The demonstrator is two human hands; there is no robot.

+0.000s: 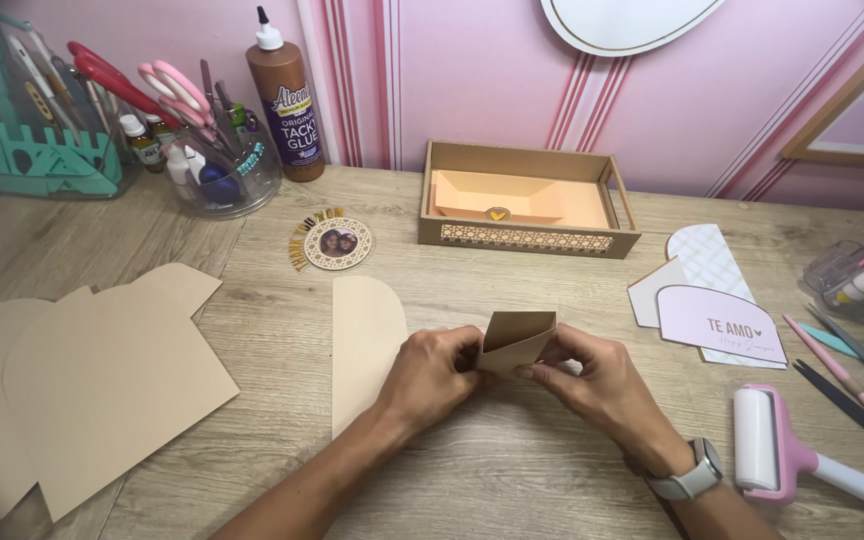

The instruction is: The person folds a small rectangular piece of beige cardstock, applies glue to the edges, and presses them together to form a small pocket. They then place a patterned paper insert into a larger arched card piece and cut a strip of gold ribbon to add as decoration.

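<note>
A brown glue bottle [285, 100] with a white nozzle and a purple label [297, 118] stands at the back edge of the bench [512, 470], left of centre, just beside a clear tub of scissors. An open cardboard box [527, 238] with a lattice-patterned front and a peach paper lining sits at the back edge near the middle. A round photo tag [338, 243] ringed by gold lettering lies flat between bottle and box, nearer the bench's middle. Toward the right edge lies a pale lilac arched card [720, 322] bearing dark print, overlapping a white patterned card [709, 258].
</note>
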